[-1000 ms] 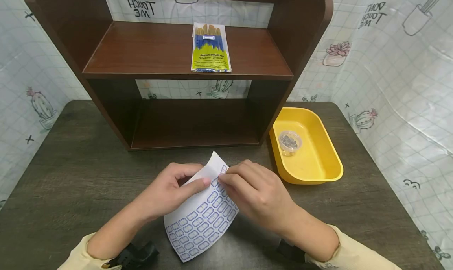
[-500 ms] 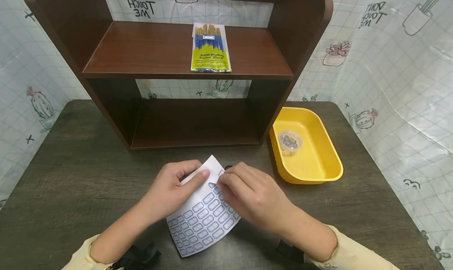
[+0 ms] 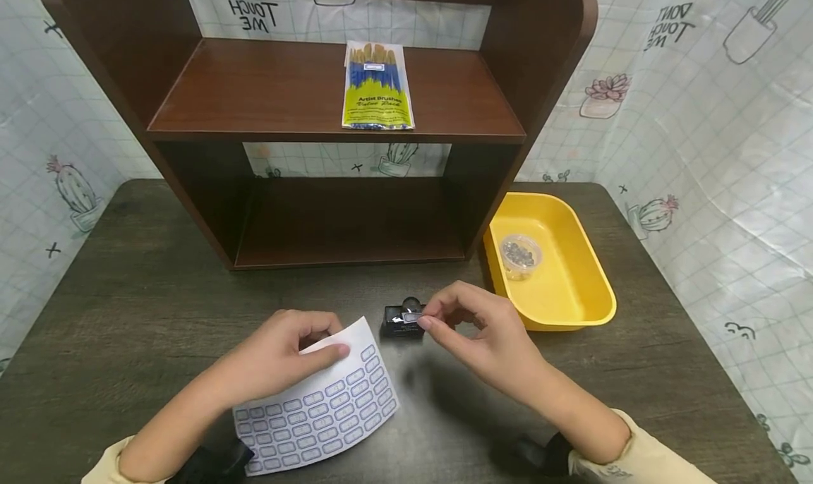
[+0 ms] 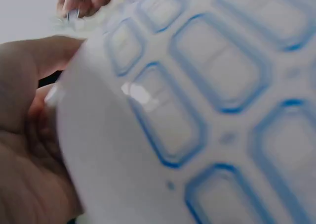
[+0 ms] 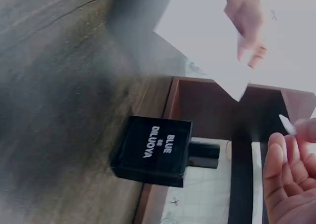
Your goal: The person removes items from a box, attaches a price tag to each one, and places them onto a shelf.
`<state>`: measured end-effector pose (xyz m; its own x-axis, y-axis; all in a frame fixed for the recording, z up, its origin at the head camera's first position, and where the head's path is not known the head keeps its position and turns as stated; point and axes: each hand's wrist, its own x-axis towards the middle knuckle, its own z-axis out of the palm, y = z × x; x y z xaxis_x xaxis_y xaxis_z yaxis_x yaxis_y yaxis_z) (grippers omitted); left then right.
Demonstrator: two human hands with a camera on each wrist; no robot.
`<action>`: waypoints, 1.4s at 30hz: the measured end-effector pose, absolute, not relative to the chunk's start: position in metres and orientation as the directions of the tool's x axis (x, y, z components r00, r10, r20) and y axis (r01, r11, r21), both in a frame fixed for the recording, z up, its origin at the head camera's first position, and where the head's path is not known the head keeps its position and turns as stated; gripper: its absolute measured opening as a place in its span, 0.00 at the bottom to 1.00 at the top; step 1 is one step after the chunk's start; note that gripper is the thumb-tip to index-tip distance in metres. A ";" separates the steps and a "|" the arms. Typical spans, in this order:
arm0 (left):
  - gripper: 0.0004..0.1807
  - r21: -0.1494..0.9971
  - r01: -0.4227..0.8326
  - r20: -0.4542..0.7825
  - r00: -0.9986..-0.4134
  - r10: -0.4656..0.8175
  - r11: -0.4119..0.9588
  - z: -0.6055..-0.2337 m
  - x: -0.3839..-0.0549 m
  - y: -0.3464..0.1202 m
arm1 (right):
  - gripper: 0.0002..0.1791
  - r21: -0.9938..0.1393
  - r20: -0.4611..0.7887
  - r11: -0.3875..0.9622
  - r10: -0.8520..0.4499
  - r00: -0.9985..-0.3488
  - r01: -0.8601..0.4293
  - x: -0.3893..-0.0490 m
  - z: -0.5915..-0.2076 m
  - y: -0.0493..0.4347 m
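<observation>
- A pale sheeting wall [image 3: 711, 188] printed with plants stands behind our dark bench [image 3: 127, 315], where a brown shelf unit [image 3: 336, 96] stands.
- A packet of brushes [image 3: 379, 106] lies on its upper shelf, bearing a small blue-edged label much like those on our sheet.
- To the right, the yellow tray [image 3: 562, 272] holds a clear tub [image 3: 521, 255] of small greyish pieces, too small for us to tell.
- Our left hand [image 3: 279, 364] keeps its grip on the sheet of labels [image 3: 317, 413], thumb on the printed face, fingers behind. The sheet has swung lower and to the left, uncovering the black bottle [image 3: 395, 329].
- Our right hand [image 3: 485, 329] has come away from the sheet, its grip clamped on a single label [image 5: 287, 124] between thumb and fingers.
- The bottle stands upright on the bench, its lettered front towards us. From the head the label overlaps it; the right wrist view shows the two apart.
- We judge the peeling finished: the label is free, and nothing now covers the bottle but the right hand's reach.
</observation>
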<state>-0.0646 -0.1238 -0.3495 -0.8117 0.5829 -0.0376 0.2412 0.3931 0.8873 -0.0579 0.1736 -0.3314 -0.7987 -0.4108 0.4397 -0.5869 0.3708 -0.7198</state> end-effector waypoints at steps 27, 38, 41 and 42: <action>0.24 0.471 0.321 -0.100 -0.906 0.411 0.821 -0.389 -0.078 -0.110 | 0.11 -0.729 0.211 0.551 -0.385 -0.899 -0.407 -0.049 -0.366 0.190; 0.30 0.654 0.508 0.129 -0.805 0.578 0.561 -0.390 -0.095 -0.082 | 0.11 -0.685 0.187 0.612 -0.377 -0.907 -0.396 -0.053 -0.379 0.183; 0.30 0.682 0.507 0.124 -0.791 0.600 0.528 -0.393 -0.099 -0.074 | 0.10 -0.657 0.201 0.631 -0.381 -0.902 -0.413 -0.055 -0.382 0.179; 0.29 0.687 0.507 0.123 -0.787 0.605 0.520 -0.393 -0.101 -0.072 | 0.10 -0.650 0.205 0.635 -0.383 -0.901 -0.418 -0.055 -0.383 0.178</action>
<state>-0.1005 -0.0720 -0.3935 -0.7869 0.6048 0.1228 0.5071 0.5202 0.6872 -0.0554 0.1780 -0.3826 -0.9006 -0.3830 0.2054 -0.4181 0.6346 -0.6500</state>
